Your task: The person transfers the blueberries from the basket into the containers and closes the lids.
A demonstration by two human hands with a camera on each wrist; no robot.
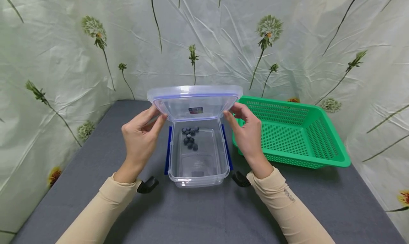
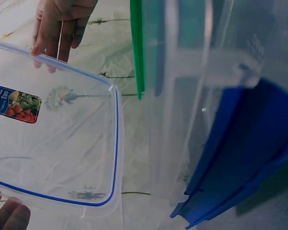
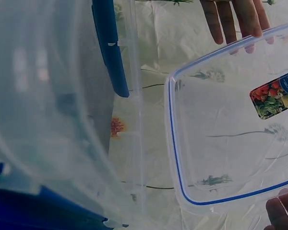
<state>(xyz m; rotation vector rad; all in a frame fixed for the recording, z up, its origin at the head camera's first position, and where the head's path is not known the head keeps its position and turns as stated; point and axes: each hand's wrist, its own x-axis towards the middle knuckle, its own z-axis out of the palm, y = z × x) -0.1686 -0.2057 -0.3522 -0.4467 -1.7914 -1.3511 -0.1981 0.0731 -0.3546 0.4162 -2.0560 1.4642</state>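
Observation:
Both hands hold a clear plastic lid (image 1: 172, 107) with a blue seal line, tilted up over the far end of a clear food container (image 1: 207, 159). My left hand (image 1: 140, 137) pinches the lid's left edge between thumb and fingers. On the opposite edge, my right hand (image 1: 246, 132) grips it the same way. A small printed label (image 1: 196, 110) shows on the lid. Several blueberries (image 1: 190, 139) lie in the container toward its far left part. Blue side latches (image 1: 168, 150) hang down along the container's long sides.
A green perforated basket (image 1: 287, 130) stands to the right of the container, close behind my right hand. Grey cloth (image 1: 198, 215) covers the table. Behind it hangs a pale curtain (image 1: 223, 34) printed with dandelions.

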